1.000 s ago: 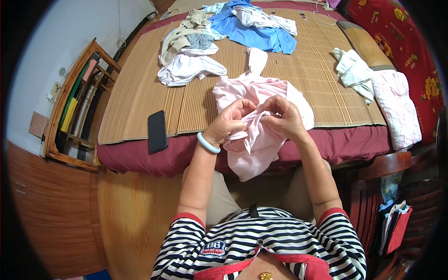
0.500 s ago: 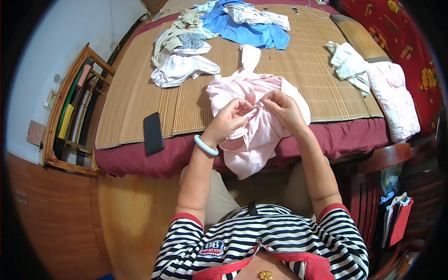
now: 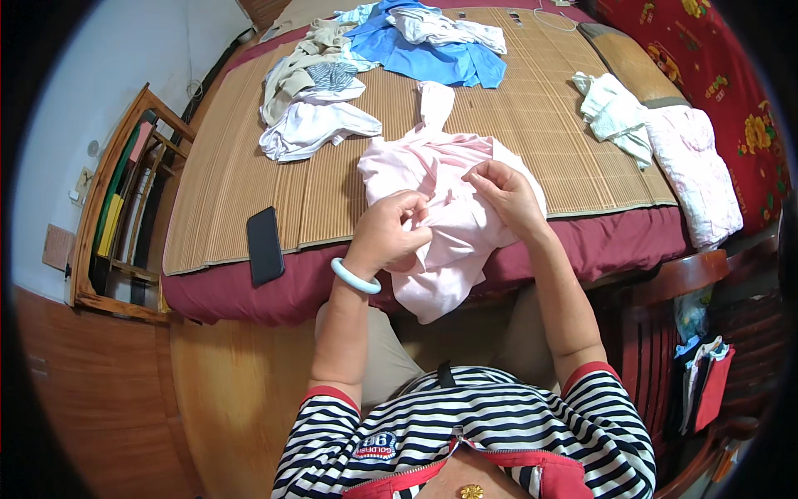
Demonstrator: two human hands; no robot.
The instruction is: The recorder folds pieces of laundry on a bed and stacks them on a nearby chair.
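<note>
A pale pink garment [image 3: 449, 283] lies bunched on the near edge of the bed, its lower part hanging over the side. One narrow, sleeve-like piece points away from me. My left hand [image 3: 385, 234], with a pale blue bangle [image 3: 356, 276] at the wrist, is closed on a fold on the garment's left side. On the other side my right hand [image 3: 509, 200] pinches the cloth between thumb and forefinger. A strip of fabric runs between the two hands; the left fingertips are partly hidden.
Left of the garment lies a black phone [image 3: 265, 246]. Farther back are a white garment [image 3: 316, 129], a blue garment [image 3: 416, 54] and other heaped clothes on the bamboo mat [image 3: 224, 191]. At right are a pale green cloth [image 3: 613, 116], a folded white bundle [image 3: 694, 170] and a wooden chair [image 3: 677, 281].
My left hand has moved slightly down and left, farther from the right hand, with its fold of cloth. The right hand keeps its pinch. The whole view has shifted a little.
</note>
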